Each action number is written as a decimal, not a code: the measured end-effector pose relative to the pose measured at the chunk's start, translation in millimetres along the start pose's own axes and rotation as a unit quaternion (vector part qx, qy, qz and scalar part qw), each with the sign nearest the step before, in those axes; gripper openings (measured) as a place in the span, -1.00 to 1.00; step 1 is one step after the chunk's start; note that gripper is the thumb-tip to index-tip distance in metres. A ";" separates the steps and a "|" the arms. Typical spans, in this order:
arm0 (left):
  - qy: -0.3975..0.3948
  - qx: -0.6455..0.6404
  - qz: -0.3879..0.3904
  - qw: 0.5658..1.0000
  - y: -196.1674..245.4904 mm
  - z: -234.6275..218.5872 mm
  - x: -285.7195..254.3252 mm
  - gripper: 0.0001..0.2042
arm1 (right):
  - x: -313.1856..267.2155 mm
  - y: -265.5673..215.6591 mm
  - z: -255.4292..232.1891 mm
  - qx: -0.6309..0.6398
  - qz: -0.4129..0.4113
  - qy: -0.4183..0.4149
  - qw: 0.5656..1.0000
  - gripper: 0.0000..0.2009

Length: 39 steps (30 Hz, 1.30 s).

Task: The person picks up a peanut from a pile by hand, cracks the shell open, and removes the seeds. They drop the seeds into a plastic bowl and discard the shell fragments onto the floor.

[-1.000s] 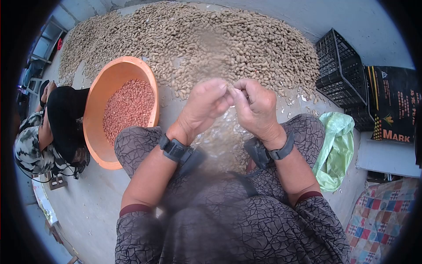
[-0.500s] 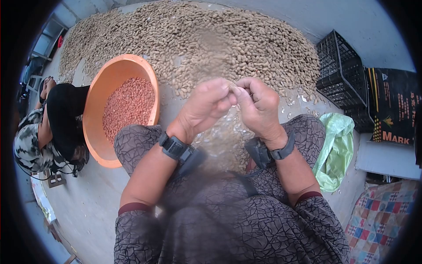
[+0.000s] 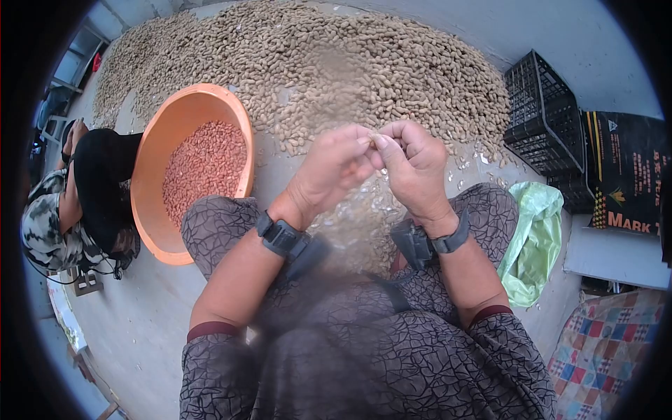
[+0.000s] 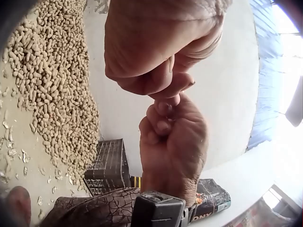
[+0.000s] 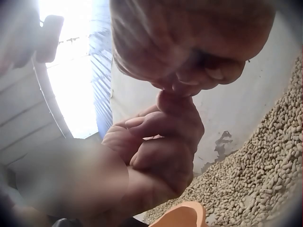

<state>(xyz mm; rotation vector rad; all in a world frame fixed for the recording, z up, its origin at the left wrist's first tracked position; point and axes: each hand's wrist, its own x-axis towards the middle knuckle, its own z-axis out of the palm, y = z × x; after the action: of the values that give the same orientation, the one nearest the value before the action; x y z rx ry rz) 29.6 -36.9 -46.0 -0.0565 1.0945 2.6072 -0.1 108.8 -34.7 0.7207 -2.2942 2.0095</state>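
Both hands meet at the fingertips above the lap, between the knees. My left hand point(image 3: 325, 168) pinches one end of a small tan peanut pod point(image 3: 374, 139) between thumb and forefinger. On the other side my right hand point(image 3: 417, 171) pinches it too, thumb on top and the remaining fingers curled. Most of the pod is hidden by the fingertips. In the left wrist view the right hand point(image 4: 175, 142) faces the left, tips together. Under the hands lies a blurred heap of empty shells point(image 3: 350, 227). An orange basin point(image 3: 155, 147) with red shelled peanuts point(image 3: 203, 168) stands by the left knee.
A large pile of unshelled peanuts point(image 3: 294, 63) spreads along the wall. Black crates point(image 3: 542, 112), a dark printed sack point(image 3: 626, 168) and a green bag point(image 3: 533, 241) are at the right. Another person point(image 3: 84, 196) sits at the left. A patchwork cloth point(image 3: 609, 350) lies at lower right.
Both hands have shifted slightly right, their fingertips still together. Less of the pod shows between the fingers than half a second ago. The basin and piles stay put.
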 end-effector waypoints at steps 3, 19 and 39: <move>0.004 0.028 0.013 1.000 0.5 1.0 -1.9 -0.84 | 0.0 -0.2 0.3 -0.015 -0.014 0.005 1.000 -0.95; 0.037 0.056 0.033 0.997 2.2 1.0 -2.2 -0.90 | -0.7 5.8 3.0 -0.166 -0.152 0.070 0.972 -0.97; -0.145 -0.152 -0.041 0.977 6.6 -3.1 -7.5 -0.82 | 14.6 -2.0 -34.8 0.138 0.294 -0.137 0.936 -0.57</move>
<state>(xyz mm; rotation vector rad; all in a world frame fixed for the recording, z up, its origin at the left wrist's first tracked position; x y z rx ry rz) 34.6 -45.5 -42.5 0.1999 0.5774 2.5820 -22.6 136.6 -22.3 0.3530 -2.6557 2.6767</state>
